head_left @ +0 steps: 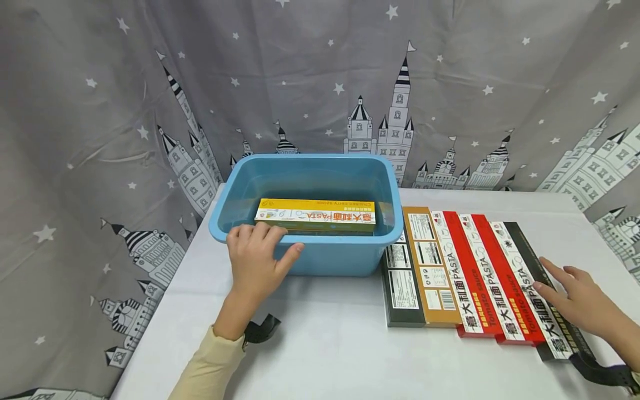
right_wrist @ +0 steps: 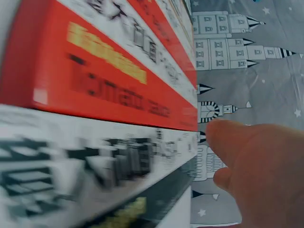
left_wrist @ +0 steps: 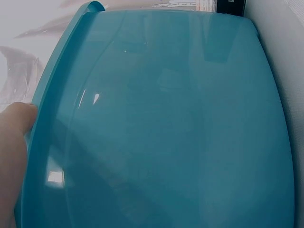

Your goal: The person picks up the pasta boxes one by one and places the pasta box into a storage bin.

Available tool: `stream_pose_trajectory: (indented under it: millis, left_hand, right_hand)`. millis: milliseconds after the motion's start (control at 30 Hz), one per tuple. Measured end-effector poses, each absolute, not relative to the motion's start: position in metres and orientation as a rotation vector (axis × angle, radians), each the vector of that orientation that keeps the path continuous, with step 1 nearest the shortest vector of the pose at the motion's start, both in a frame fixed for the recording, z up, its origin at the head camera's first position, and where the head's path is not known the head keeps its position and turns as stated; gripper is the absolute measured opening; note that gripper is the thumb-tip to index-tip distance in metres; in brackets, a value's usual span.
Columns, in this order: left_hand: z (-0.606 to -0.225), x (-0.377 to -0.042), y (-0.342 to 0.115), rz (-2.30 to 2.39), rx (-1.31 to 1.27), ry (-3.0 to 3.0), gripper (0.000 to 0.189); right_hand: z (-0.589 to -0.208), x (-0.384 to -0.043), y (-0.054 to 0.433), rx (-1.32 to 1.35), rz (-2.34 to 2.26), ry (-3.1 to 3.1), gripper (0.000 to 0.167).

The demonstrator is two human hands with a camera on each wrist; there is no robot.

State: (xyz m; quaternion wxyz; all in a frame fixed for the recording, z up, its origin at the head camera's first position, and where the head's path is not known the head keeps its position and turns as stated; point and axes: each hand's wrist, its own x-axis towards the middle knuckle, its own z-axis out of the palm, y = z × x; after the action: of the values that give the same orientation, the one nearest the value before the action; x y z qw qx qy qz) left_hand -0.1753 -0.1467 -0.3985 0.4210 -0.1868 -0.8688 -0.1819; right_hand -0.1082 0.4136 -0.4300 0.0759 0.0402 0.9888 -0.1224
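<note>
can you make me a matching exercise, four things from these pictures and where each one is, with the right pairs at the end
1. left hand
2. yellow box
3. brown box
4. right hand

A. between a dark box and a red box
B. beside the right-end box
C. on the near rim of the tub
D. inside the tub

Pairs: 1-C, 2-D, 3-A, 4-B

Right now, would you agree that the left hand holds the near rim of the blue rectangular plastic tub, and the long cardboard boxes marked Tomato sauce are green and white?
Not quite: the Tomato sauce boxes are red and white, as the head view shows. The left hand holds the near rim of the tub.
</note>
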Motion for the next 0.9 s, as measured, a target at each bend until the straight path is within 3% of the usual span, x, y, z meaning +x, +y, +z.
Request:
stream_pose_trajectory:
  millis: [467,900]
  left_hand:
    - [-0.400,-0.174,-0.148,-0.460,-0.460,-2.206,0.073]
    - [-0.399,-0.173,-0.147,-0.458,-0.463,-2.199,0.074]
  right_hand:
    - [-0.469,-0.074,0.394,0.318,-0.420,3.010,0.072]
    - [-0.475,-0.065,0.373,0.483,-0.320,3.015,0.071]
